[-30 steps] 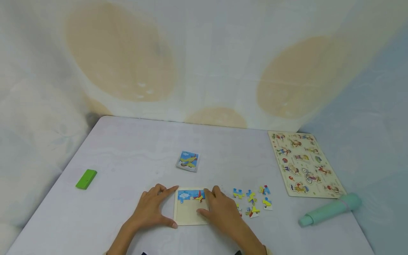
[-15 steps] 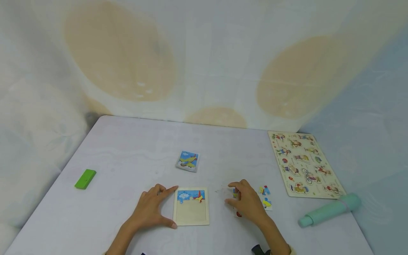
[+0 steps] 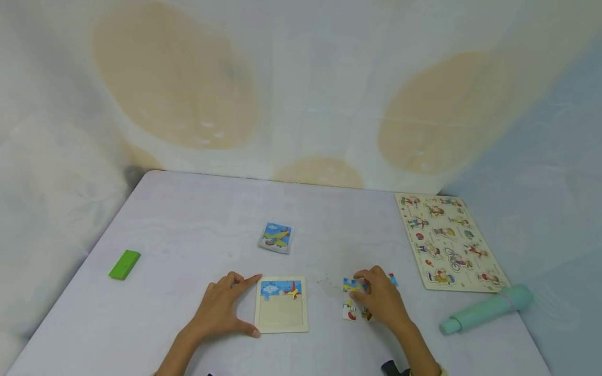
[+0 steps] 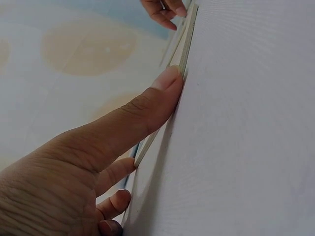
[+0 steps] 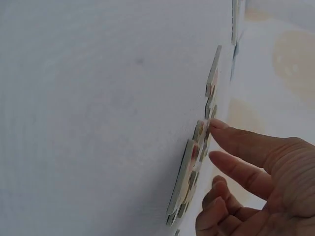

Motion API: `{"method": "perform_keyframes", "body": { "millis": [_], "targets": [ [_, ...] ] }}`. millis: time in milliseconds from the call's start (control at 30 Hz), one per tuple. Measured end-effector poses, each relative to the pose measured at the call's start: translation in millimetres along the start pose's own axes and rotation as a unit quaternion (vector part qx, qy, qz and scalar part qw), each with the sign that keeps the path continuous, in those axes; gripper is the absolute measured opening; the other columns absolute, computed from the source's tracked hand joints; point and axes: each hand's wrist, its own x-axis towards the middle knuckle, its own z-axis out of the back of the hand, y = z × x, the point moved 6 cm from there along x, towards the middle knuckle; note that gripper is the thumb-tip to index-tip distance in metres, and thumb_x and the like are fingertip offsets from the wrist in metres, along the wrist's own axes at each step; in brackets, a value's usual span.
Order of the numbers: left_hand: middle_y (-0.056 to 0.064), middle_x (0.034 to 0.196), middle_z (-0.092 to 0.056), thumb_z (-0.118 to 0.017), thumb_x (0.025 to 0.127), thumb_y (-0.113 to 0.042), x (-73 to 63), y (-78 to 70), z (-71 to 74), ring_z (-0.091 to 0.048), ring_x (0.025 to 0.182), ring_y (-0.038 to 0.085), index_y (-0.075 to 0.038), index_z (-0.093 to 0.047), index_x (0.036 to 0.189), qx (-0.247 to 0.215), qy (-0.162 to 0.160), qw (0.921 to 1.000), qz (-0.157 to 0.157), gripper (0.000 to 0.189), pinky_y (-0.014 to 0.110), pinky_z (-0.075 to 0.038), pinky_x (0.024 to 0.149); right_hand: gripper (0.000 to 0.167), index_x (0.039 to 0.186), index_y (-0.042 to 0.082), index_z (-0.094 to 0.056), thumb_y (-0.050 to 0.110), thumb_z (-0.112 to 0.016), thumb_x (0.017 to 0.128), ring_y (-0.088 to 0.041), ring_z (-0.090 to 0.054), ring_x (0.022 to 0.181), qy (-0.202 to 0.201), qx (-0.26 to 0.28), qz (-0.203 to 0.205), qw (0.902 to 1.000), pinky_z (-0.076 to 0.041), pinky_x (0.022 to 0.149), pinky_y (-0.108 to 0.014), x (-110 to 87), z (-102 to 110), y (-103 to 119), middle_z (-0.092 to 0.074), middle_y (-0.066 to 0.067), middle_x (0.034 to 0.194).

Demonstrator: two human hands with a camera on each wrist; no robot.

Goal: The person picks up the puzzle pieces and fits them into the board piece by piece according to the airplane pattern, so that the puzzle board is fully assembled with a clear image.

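A square wooden puzzle board (image 3: 282, 316) lies flat in the head view, with blue sky and red-yellow plane pieces (image 3: 282, 288) along its far side. My left hand (image 3: 226, 308) rests at its left edge, index fingertip at the far corner and thumb at the near corner. The left wrist view shows the thumb (image 4: 167, 81) against the board's edge. To the right, my right hand (image 3: 378, 297) hovers over loose puzzle pieces (image 3: 349, 309), thumb and index finger apart. In the right wrist view the thumb tip is close to several pieces (image 5: 182, 177); contact is unclear. The hand hides some pieces.
A small plane picture card (image 3: 276, 238) lies beyond the board. At far left is a green block (image 3: 124, 265). A large picture board (image 3: 449, 243) and a rolled mint-green tube (image 3: 486, 310) lie at the right side of the table (image 3: 188, 219).
My right hand has let go of the board's right side and moved right over the loose pieces. My left hand has stayed at the board's left edge.
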Motion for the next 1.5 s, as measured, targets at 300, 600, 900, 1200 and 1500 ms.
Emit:
{"method": "perform_keyframes", "body": {
  "millis": [300,600,900,1200,1500],
  "targets": [
    [-0.012,0.105,-0.045,-0.085,0.038,-0.076,-1.5,0.9,0.4,-0.042,0.096,0.009,-0.036,-0.051,0.144,-0.001,-0.007,1.0000,-0.004,0.119,0.030,-0.027,0.075,0.024,0.101,0.014,-0.073,0.016,-0.083,0.079,-0.013,-0.044,0.073,0.004,0.005,0.005,1.0000,-0.037,0.060,-0.025,1.4,-2,-2,-0.050,-0.002,0.088],
    [-0.012,0.103,-0.047,-0.083,0.038,-0.078,-2.7,-0.8,1.4,-0.045,0.095,0.009,-0.036,-0.054,0.142,-0.004,-0.023,0.9996,-0.015,0.117,0.030,-0.027,0.074,0.024,0.099,0.013,-0.074,0.024,-0.082,0.080,-0.008,-0.042,0.074,-0.013,-0.056,0.074,0.9956,-0.038,0.062,-0.022,-0.1,-4,2,-0.051,0.005,0.092],
    [-0.013,0.103,-0.045,-0.086,0.037,-0.074,-3.3,1.5,0.7,-0.044,0.094,0.009,-0.035,-0.053,0.143,-0.003,-0.020,0.9997,-0.014,0.118,0.030,-0.027,0.075,0.023,0.095,0.013,-0.075,0.021,-0.085,0.076,-0.007,-0.048,0.077,-0.037,-0.046,0.086,0.9945,-0.044,0.065,-0.022,-3.7,-3,13,-0.052,0.006,0.089],
    [-0.012,0.103,-0.044,-0.085,0.038,-0.074,-2.2,1.3,1.0,-0.043,0.094,0.009,-0.035,-0.052,0.144,-0.003,-0.011,0.9999,-0.009,0.118,0.031,-0.027,0.076,0.022,0.092,0.013,-0.075,0.016,-0.086,0.073,-0.003,-0.042,0.067,-0.040,-0.031,0.123,0.9911,-0.039,0.057,-0.019,-10.9,-8,43,-0.052,0.007,0.086],
    [-0.012,0.103,-0.045,-0.085,0.039,-0.075,0.0,0.2,1.2,-0.042,0.094,0.010,-0.035,-0.052,0.144,-0.006,-0.007,0.9999,-0.009,0.117,0.031,-0.027,0.075,0.023,0.092,0.013,-0.075,0.016,-0.087,0.072,-0.003,-0.044,0.068,-0.027,-0.034,0.146,0.9883,-0.040,0.059,-0.019,-14.9,-17,63,-0.053,0.008,0.086]
  ]
}}
